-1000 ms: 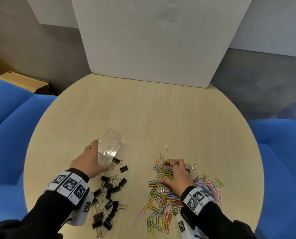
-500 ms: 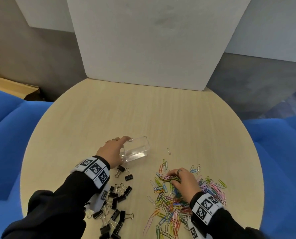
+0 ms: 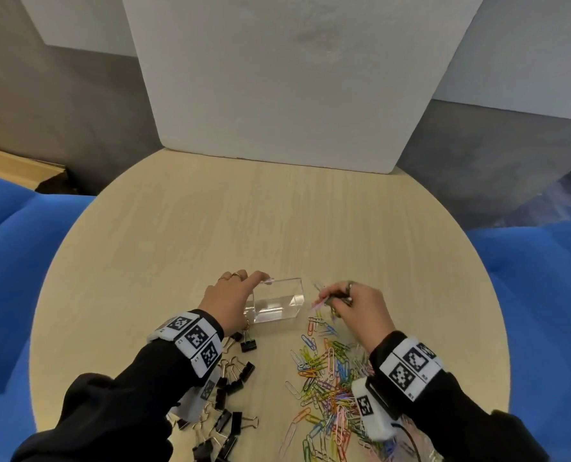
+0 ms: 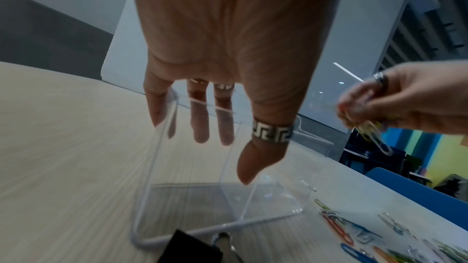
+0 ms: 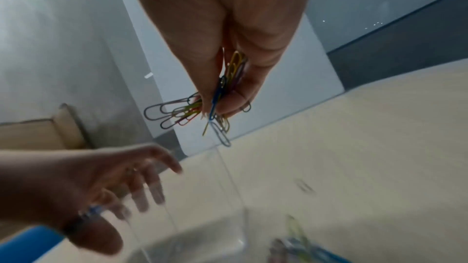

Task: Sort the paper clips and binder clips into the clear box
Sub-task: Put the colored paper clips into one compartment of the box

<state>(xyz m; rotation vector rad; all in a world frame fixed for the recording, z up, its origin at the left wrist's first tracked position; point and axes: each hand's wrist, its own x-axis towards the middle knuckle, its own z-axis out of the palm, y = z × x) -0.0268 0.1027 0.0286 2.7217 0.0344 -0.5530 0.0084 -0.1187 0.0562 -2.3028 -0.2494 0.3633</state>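
- Clear box (image 3: 277, 303) stands upright on round wooden bench (image 3: 277, 221), near the middle-front, open top up; looks empty.
- Left hand (image 3: 229, 300) at box's left end: fingers (image 4: 201, 127) reach down over the far wall, thumb (image 4: 249, 164) on the near side, loosely holding the box w/ fairly straight digits. Rings on thumb and two fingers.
- Right hand (image 3: 354, 306) just right of box, raised off bench, fingers curled, pinching a bunch of paper clips (image 5: 220, 105): silver, blue, yellow, red. Some dangle below the fingertips.
- Loose pile of coloured clips (image 3: 330, 378) lies on bench in front of the right hand, spreading toward the near edge; one stray clip (image 5: 305, 187) apart, farther back.
- Black binder clips (image 3: 230, 388) lie scattered near and under left forearm; one (image 3: 248, 343) just in front of box's left corner.
- White board (image 3: 294, 78) stands at bench's far edge. Blue seating (image 3: 11, 261) both sides.
- Marker bands on both wrists over black sleeves.
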